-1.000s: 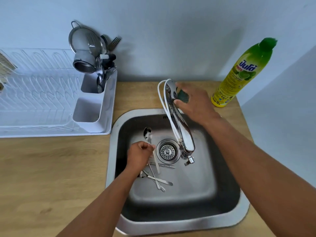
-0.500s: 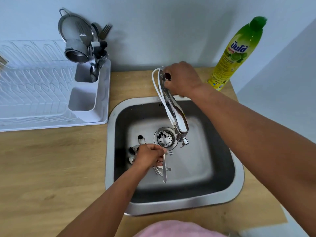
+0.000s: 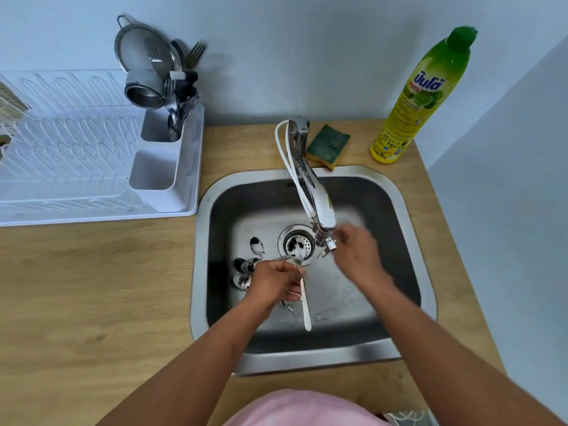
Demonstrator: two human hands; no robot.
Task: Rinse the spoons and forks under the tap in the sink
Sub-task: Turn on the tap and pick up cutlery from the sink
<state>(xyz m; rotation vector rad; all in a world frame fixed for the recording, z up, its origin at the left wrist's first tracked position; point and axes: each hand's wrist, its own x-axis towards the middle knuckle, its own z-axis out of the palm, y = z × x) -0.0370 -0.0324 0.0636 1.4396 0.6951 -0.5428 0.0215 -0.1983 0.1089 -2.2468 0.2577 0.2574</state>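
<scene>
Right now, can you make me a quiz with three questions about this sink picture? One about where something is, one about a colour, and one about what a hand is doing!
1. Where is the sponge?
A. In the sink
B. On the wooden counter behind the sink, beside the tap
C. In the dish rack

2. What colour is the cap of the dish soap bottle?
A. Green
B. Red
C. White

3. What is the left hand doing?
A. Lying flat on the counter
B. Gripping a spoon over the drain
C. Holding the sponge

Answers:
1. B: the sponge lies on the counter next to the base of the tap, just past the rim of the sink.
2. A: the cap on top of the yellow-green bottle is green.
3. B: the fingers are closed around a spoon whose bowl sits above the drain.
</scene>
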